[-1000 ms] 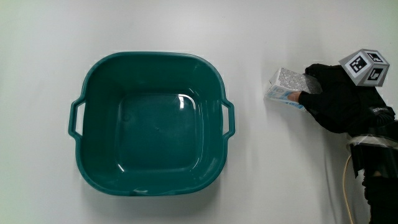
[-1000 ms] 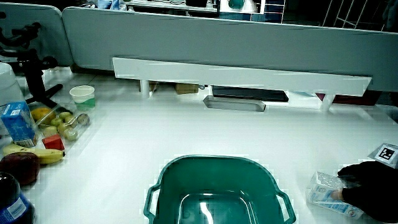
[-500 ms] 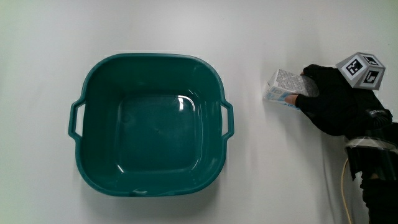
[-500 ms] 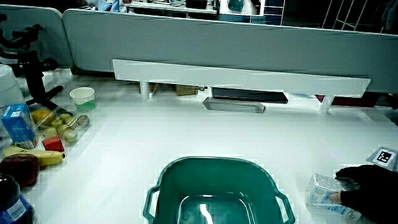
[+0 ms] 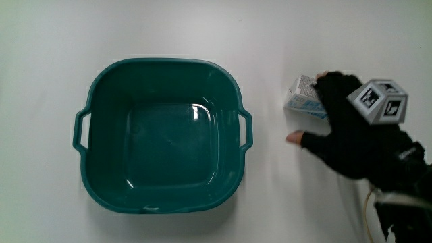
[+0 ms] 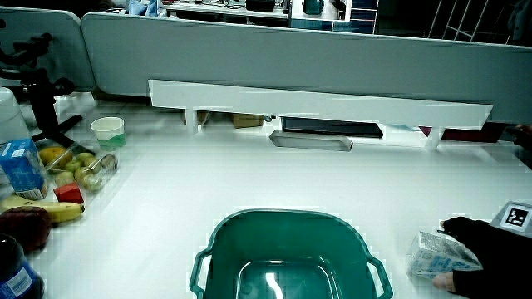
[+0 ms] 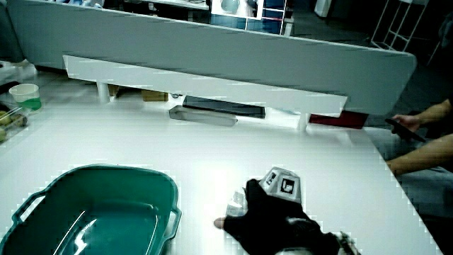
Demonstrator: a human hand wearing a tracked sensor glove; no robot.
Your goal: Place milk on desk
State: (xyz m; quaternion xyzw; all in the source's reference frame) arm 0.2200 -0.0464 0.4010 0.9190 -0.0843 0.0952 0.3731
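The milk carton [image 5: 301, 99], small and white with blue print, lies on the white table beside the teal basin [image 5: 162, 62]. The gloved hand [image 5: 344, 131] is partly over the carton's end away from the basin. Its fingers rest above the carton, while the thumb is spread out over bare table nearer the person, off the carton. Both side views show the carton [image 6: 431, 253] [image 7: 233, 204] on the table surface with the hand [image 6: 490, 257] [image 7: 272, 216] beside it. The basin [image 6: 283, 214] [image 7: 106, 170] holds nothing.
In a side view, a banana [image 6: 37, 208], other fruit, a blue carton [image 6: 21, 164] and a paper cup [image 6: 107, 129] are grouped at the table's edge away from the hand. A low grey partition [image 6: 274, 46] with a white shelf closes off the table.
The thumb has lifted off the carton and spread out toward the person. The hand has shifted a little nearer the person. The carton stays where it lay.
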